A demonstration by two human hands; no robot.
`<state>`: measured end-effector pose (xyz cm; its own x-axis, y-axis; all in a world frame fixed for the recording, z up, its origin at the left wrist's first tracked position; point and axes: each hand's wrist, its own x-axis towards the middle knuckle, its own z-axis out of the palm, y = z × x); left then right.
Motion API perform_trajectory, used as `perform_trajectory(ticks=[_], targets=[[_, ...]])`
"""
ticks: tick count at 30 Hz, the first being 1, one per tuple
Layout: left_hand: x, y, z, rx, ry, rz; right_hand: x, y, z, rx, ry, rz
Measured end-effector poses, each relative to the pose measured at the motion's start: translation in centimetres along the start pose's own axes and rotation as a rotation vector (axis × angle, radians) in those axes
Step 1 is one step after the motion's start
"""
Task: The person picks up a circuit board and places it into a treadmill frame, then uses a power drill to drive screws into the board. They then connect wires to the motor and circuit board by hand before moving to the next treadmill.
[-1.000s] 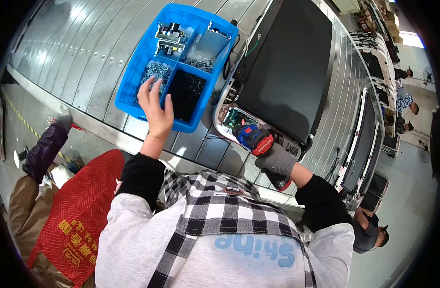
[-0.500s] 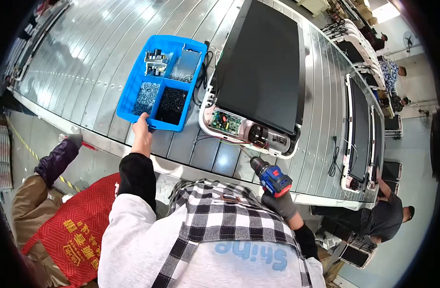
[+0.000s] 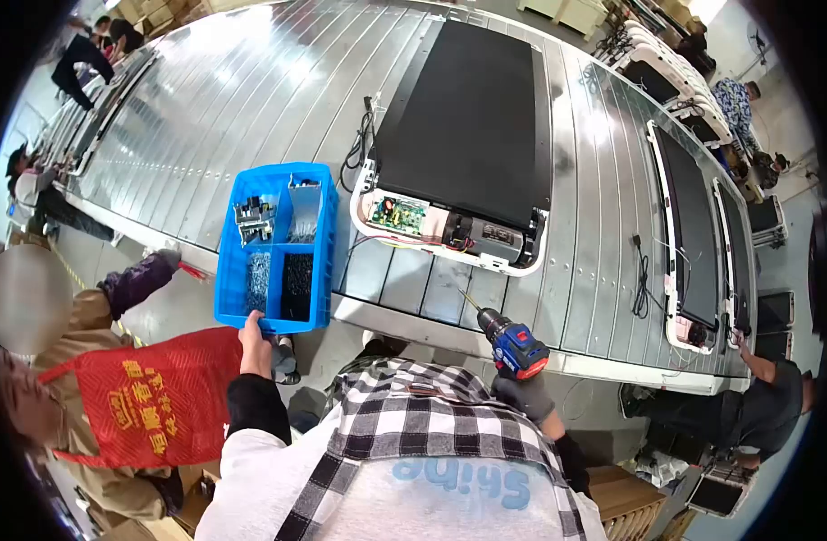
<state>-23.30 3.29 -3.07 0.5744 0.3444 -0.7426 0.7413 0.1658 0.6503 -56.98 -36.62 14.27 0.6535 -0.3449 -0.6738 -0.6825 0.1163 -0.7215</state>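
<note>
My left hand (image 3: 254,340) grips the near edge of a blue divided parts bin (image 3: 325,270), which juts past the table's front edge. Small screws (image 3: 258,281) fill one compartment, black ones (image 3: 298,279) another. Metal brackets with dark parts (image 3: 254,220) stand in a far compartment. My right hand (image 3: 526,397), gloved in grey, is closed around a blue and black cordless drill (image 3: 514,345) with a long bit pointing at the table. Beyond the drill lies a treadmill-like machine (image 3: 463,126) with a black belt, its green circuit board (image 3: 397,215) and motor (image 3: 458,231) exposed.
The slatted metal table (image 3: 404,293) stretches ahead. More such machines (image 3: 688,234) lie to the right, near a black cable (image 3: 641,279). A person in a red apron (image 3: 152,397) stands close on my left, a gloved hand at the table edge. Another person (image 3: 765,406) works at far right.
The bin has moved toward me and past the table edge with my left hand on it. The drill has shifted slightly down in view. The person in the apron shows more fully.
</note>
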Motion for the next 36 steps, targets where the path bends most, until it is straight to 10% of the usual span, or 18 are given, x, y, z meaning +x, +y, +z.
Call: perform_trajectory(ticks=[9, 13, 19, 21, 23, 29, 31, 35, 36], targets=[[-7.7, -14.0, -12.4, -0.137, 0.09, 0.033, 0.1, 5.8, -5.5, 0.178, -0.175, -0.001], [-21.4, -12.4, -10.0, -0.077, -0.071, -0.033, -1.7, 11.3, -7.3, 0.142, -0.121, -0.078], [-9.3, -21.4, -15.2, 0.193, -0.192, -0.221, -6.1, 10.8, -5.8, 0.077, -0.004, -0.196], [-12.1, -21.9, -13.8, 0.606, -0.27, 0.362, -7.8, 13.1, -5.4, 0.016, 0.088, -0.297], [-18.6, -20.4, -7.7, 0.146, -0.303, 0.029, -9.3, 14.5, -5.6, 0.053, 0.136, -0.288], [-21.0, -21.4, -4.7, 0.276, -0.52, 0.072, -15.0, 17.6, -6.9, 0.214, 0.272, -0.23], [-21.9, -21.1, -4.5, 1.127, -0.721, 1.165, -16.2, 18.2, -7.2, 0.26, 0.326, -0.225], [-20.7, -25.7, -0.9, 0.693, -0.804, 0.422, -19.0, 19.6, -9.0, 0.366, 0.431, -0.222], [-23.5, -24.8, 1.0, 1.021, -0.897, 0.764, -18.8, 20.1, -10.1, 0.398, 0.451, -0.221]])
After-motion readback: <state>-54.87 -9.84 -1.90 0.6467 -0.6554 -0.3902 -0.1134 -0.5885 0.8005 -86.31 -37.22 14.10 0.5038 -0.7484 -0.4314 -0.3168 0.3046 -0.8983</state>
